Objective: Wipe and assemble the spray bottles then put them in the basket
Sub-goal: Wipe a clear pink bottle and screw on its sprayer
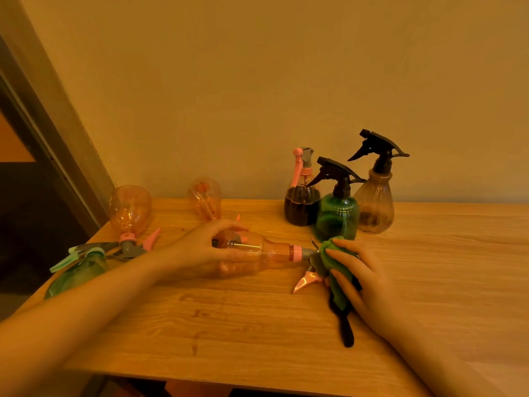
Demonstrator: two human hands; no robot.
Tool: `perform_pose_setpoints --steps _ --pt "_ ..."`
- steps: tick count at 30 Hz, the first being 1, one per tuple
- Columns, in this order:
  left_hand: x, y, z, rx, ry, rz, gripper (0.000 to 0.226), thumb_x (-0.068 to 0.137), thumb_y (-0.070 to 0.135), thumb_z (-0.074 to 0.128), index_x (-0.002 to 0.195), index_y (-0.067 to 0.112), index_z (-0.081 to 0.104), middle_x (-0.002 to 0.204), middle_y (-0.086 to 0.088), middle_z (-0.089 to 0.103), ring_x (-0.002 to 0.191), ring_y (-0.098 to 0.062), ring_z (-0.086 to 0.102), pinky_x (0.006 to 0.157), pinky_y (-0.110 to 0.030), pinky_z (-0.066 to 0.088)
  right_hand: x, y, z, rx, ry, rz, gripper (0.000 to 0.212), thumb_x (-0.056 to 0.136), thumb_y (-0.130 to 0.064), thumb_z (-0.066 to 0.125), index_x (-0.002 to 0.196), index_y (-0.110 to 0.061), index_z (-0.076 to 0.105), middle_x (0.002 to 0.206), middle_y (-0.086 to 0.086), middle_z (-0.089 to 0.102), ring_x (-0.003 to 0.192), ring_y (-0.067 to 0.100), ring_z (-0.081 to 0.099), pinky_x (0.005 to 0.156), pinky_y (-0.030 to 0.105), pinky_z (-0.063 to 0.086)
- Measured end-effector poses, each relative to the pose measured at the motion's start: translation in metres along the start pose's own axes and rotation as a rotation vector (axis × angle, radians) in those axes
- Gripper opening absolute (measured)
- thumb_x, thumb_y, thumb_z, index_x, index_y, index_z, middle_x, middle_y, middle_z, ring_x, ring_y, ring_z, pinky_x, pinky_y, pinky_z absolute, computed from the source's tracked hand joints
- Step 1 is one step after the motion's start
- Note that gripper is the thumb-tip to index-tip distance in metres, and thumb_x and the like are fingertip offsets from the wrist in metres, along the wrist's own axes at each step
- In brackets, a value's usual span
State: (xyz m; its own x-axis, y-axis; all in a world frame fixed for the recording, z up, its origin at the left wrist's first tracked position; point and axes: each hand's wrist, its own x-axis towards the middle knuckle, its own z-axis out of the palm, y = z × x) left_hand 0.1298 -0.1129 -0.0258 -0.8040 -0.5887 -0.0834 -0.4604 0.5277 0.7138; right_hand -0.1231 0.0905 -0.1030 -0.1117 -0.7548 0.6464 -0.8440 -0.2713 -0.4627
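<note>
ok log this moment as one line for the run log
left hand holds pink bottle lying on table | right hand presses green cloth on its spray head | basket unseen

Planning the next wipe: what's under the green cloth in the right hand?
The green cloth covers the grey spray head of the orange bottle that the left hand holds. Only the pink trigger pokes out; the nozzle is hidden.

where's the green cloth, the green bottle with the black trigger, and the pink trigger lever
green cloth (329, 253), head view, on its bunched top fold
green bottle (336, 217), head view, on its rounded body
pink trigger lever (305, 281), head view, on its middle
</note>
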Motion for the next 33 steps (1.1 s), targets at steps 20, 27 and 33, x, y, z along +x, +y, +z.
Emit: perform_pose_setpoints --steps 20,27,33 --pt "0.008 -0.005 0.001 -0.010 -0.033 0.002 0.043 0.079 0.037 0.070 0.113 0.052 0.048 0.129 0.014 0.046 0.112 -0.006 0.049 0.078 -0.016 0.050 0.027 0.004 0.019 -0.090 -0.291 0.007 0.049 0.094 -0.042 0.037 0.141 -0.028 0.042 0.151 -0.014 0.027 0.142 0.003 0.018 0.113 0.012 0.014" --pt "0.011 -0.002 -0.002 0.045 -0.048 -0.012 0.045 0.081 0.038 0.069 0.119 0.047 0.046 0.132 0.010 0.043 0.118 -0.010 0.043 0.083 -0.016 0.041 0.004 0.014 -0.002 -0.064 -0.311 0.043 0.049 0.094 -0.051 0.034 0.139 -0.033 0.044 0.147 -0.014 0.034 0.132 0.003 0.038 0.107 0.027 0.039" --pt "0.012 0.001 -0.005 0.080 -0.077 -0.023 0.048 0.081 0.037 0.070 0.124 0.040 0.047 0.130 0.008 0.047 0.118 -0.013 0.047 0.091 -0.026 0.046 0.000 -0.002 0.001 -0.170 -0.241 -0.093 0.042 0.099 -0.040 0.039 0.136 -0.024 0.051 0.149 -0.003 0.037 0.136 0.014 0.039 0.105 0.033 0.042"
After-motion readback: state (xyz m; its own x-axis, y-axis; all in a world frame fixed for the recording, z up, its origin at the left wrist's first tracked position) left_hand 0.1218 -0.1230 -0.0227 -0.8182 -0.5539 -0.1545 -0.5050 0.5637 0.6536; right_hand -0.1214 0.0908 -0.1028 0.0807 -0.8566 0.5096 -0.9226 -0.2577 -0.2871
